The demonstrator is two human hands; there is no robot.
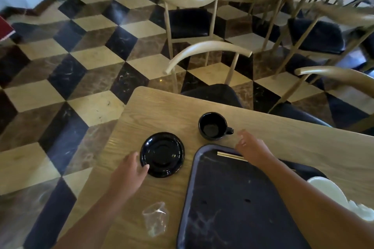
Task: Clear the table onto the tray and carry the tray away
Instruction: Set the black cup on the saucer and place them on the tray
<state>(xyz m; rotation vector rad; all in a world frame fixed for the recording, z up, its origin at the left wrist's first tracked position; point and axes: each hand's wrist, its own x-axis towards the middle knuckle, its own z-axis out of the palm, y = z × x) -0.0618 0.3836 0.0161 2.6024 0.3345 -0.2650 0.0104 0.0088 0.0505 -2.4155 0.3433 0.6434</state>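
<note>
A dark tray (232, 198) lies on the wooden table (303, 143) in front of me, with a pair of wooden chopsticks (230, 156) at its far end. Left of the tray sits a black saucer (163, 154). My left hand (129, 172) touches its near-left rim with fingers apart, holding nothing. Beyond the tray stands an empty black cup (212, 125), its handle pointing right. My right hand (251, 147) hovers over the tray's far right corner, fingers spread, just right of the cup handle. A crumpled clear plastic wrapper (155, 218) lies near my left forearm.
Something white (332, 192), partly hidden by my right arm, rests at the tray's right side. Chairs with dark seats (210, 95) stand along the table's far edge. The table's left corner drops to a checkered floor (60, 87).
</note>
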